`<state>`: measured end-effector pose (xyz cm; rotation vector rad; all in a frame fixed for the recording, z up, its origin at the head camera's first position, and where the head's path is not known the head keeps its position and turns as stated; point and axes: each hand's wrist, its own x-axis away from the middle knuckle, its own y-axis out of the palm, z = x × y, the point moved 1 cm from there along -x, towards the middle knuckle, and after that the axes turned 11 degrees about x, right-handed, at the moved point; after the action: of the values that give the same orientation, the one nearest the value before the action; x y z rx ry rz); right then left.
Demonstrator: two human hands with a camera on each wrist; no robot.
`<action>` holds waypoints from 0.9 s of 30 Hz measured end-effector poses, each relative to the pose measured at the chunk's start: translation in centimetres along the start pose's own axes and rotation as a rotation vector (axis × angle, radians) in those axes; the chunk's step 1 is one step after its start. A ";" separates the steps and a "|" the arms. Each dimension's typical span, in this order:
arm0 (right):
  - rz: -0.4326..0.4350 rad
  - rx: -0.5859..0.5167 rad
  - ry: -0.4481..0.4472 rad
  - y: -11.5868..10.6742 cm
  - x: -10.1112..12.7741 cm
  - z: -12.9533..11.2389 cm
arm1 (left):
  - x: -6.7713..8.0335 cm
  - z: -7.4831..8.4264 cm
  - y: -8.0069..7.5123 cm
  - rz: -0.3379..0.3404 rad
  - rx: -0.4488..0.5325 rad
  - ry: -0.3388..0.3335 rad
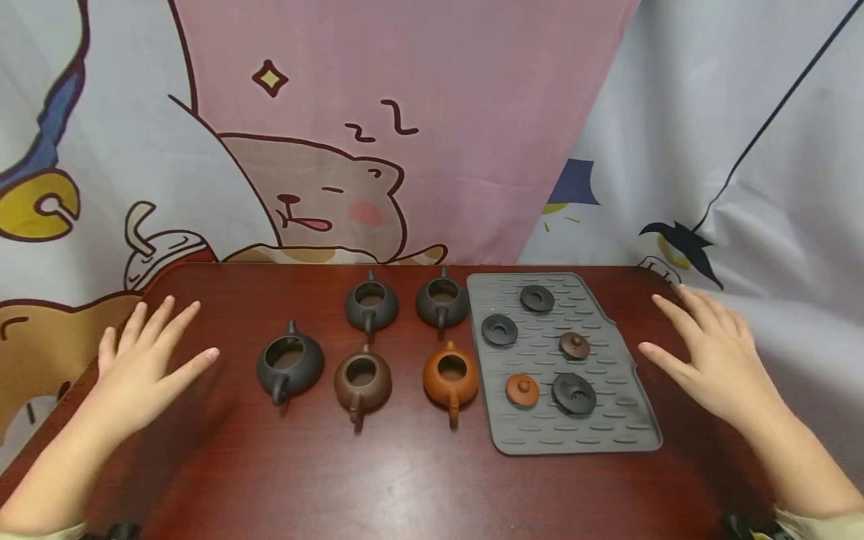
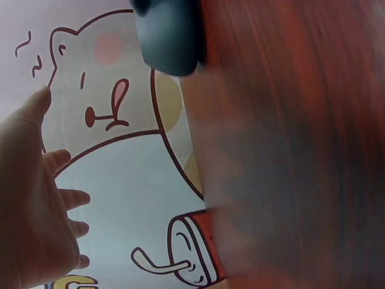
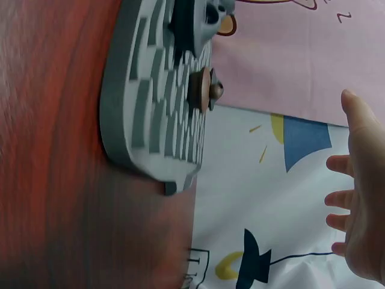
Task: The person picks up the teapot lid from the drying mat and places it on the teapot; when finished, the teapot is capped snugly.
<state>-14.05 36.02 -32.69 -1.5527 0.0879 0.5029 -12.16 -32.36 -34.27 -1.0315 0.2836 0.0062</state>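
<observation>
My left hand point(image 1: 142, 364) is held over the table's left side, fingers spread, touching nothing; the nearest thing is a black teapot point(image 1: 307, 367). Over the right side my right hand point(image 1: 718, 360) is spread too, holding nothing, beside a grey ridged mat point(image 1: 634, 420). Two more dark teapots stand at the back, one left point(image 1: 385, 311) and one right point(image 1: 455, 309). In front of them are a brown teapot point(image 1: 378, 382) and an orange teapot point(image 1: 439, 386). All the teapots are lidless. On the mat lie an orange lid point(image 1: 514, 391), a brown lid point(image 1: 570, 349) and several black lids point(image 1: 574, 405).
The dark red wooden table point(image 1: 304, 472) ends at the back against a printed cloth point(image 1: 472, 135) with a sleeping bear. White cloth folds point(image 1: 796, 225) hang at the right.
</observation>
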 end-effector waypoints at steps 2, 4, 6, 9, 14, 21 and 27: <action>0.027 -0.044 -0.010 0.0 0.2 -0.4 | 0.0 0.4 0.3 0.010 0.025 0.010; 0.046 -0.081 -0.017 0.2 0.4 -0.8 | 0.1 0.7 0.7 0.015 0.055 0.023; 0.068 -0.112 -0.025 0.4 0.6 -1.2 | 0.0 0.9 1.1 0.023 0.083 0.040; 0.099 -0.155 -0.037 0.9 0.9 -1.8 | 0.0 1.1 1.8 0.039 0.133 0.065; 0.120 -0.225 -0.033 1.8 1.5 -3.1 | -0.1 1.2 3.1 0.081 0.237 0.086; 0.084 -0.310 -0.013 2.7 2.1 -4.6 | -0.1 0.9 4.7 0.083 0.393 0.103; 0.065 -0.296 -0.015 3.3 2.4 -5.3 | -0.1 0.6 6.0 0.015 0.524 0.037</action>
<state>-11.74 31.29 -36.86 -1.8393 0.0544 0.5988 -12.94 -28.72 -39.00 -0.5094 0.3060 -0.0710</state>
